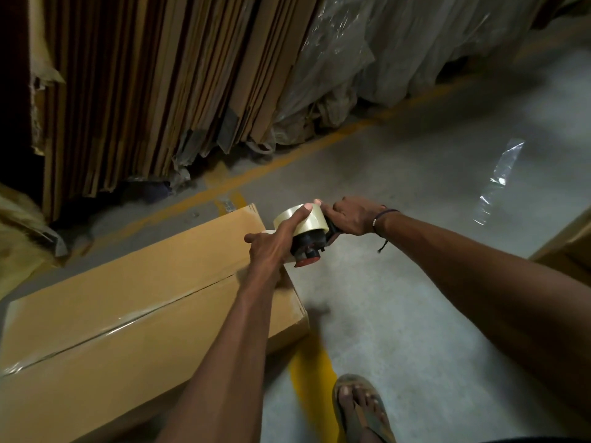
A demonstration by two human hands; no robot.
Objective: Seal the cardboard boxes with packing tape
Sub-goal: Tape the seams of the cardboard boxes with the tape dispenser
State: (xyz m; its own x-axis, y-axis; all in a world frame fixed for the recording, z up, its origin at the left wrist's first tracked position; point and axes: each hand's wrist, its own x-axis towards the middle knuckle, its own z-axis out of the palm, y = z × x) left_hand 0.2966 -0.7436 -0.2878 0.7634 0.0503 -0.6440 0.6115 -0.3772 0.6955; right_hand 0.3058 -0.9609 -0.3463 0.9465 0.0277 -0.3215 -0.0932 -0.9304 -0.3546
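Observation:
A long cardboard box (pixel 134 302) lies on the floor at the left, with shiny clear tape along its centre seam. Over its right end I hold a tape dispenser (pixel 308 247), black and red, carrying a roll of clear tape (pixel 303 220). My left hand (pixel 271 247) wraps the roll from the left, thumb on top of it. My right hand (pixel 351 215) grips the dispenser's handle from the right. A short strip of tape runs from the roll down toward the box's right end under my left hand.
Flattened cardboard sheets (pixel 160 91) lean upright at the back, with plastic wrapping (pixel 367 52) beside them. Yellow floor lines (pixel 313 372) cross the concrete. A loose plastic strip (pixel 499 180) lies to the right. Another box corner (pixel 569 247) sits at right. My sandalled foot (pixel 361 407) stands near the box.

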